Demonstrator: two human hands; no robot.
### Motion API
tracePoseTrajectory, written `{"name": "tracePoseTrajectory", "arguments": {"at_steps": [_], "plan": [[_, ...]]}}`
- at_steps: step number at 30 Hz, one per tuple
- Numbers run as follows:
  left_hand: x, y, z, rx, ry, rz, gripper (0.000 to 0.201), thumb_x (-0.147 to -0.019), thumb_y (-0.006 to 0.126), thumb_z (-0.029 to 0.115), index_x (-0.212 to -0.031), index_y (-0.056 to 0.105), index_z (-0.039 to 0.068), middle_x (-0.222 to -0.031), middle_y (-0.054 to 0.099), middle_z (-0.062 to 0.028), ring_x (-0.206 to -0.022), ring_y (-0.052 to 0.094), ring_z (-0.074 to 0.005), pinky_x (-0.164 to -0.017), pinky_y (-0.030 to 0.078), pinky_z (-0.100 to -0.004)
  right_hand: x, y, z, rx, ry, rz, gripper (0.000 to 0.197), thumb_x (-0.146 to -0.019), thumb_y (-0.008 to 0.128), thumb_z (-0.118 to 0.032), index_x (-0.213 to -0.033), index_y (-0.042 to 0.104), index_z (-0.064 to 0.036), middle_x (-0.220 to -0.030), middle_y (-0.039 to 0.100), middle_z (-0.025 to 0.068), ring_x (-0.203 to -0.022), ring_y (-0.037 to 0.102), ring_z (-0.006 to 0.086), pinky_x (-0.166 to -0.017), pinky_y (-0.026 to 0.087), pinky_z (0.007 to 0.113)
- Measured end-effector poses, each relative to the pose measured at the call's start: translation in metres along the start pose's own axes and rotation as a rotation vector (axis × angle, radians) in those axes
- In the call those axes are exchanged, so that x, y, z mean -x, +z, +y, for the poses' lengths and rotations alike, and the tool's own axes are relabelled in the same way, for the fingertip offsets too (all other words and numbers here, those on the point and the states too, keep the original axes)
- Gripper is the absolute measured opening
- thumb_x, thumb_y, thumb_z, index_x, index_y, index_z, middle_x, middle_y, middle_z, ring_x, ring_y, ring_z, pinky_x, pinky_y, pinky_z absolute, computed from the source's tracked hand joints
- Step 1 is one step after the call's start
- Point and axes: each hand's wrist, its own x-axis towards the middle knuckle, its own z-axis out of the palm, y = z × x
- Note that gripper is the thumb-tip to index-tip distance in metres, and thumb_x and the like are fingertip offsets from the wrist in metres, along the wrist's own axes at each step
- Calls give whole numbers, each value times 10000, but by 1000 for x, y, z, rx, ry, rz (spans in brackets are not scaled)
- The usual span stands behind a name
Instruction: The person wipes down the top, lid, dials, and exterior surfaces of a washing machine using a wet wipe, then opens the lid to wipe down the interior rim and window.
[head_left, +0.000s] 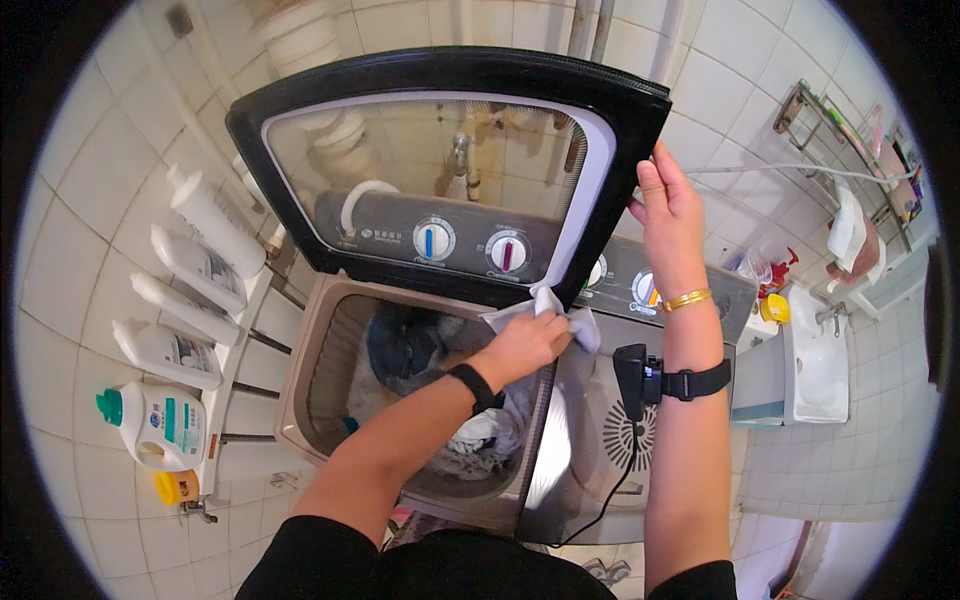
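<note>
The person stands over a twin-tub washing machine (560, 440) with a beige wash tub on the left and a grey spin-side cover on the right. Its black-framed transparent plastic lid (450, 170) is raised upright at the far side of the wash tub, and the grey control panel with two round dials shows through it.

The left hand (525, 345) is closed around a small white cloth (560, 315), pressing it against the near right corner of the raised lid's frame, just above the divide between the two tubs. A black band sits on that wrist. The cloth bunches out to the right of the fingers, near the middle of the scene and just to the left of the right forearm.

The right hand (670, 215) is farther away and higher, fingers curled narrowly over the lid's right edge, gripping it. It carries a gold bangle, and a black strap with a small black device and trailing cable sits on the forearm.

Below the left forearm, dark and pale laundry (430, 350) lies in the wash tub. On the left, white detergent bottles (185, 270) stand in a row on a white shelf. At the far right, a white washbasin (815, 360) is mounted on the tiled wall.
</note>
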Motion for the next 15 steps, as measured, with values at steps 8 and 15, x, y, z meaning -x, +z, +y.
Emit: {"name": "tracePoseTrajectory", "arguments": {"at_steps": [8,15], "plan": [[48,-25,-55,-40,-129,-145,162,-790,611,161,-943,649,124,-1006,581,-55,-981,589,-237,-711,532,-346,-2,-4,5,29,-46,-12,436,-1010,586,-212,-1409,528,-47,-844,548,-49,-680,456,40,-614,440,219],[35,-62,-35,53,-181,102,294,-861,628,146,-1153,662,132,-1112,601,-82,-1009,596,-278,-769,543,-366,-6,-6,12,33,-151,26,434,-1011,584,-217,-1406,530,-46,-800,528,-56,-656,446,42,-603,435,216]]}}
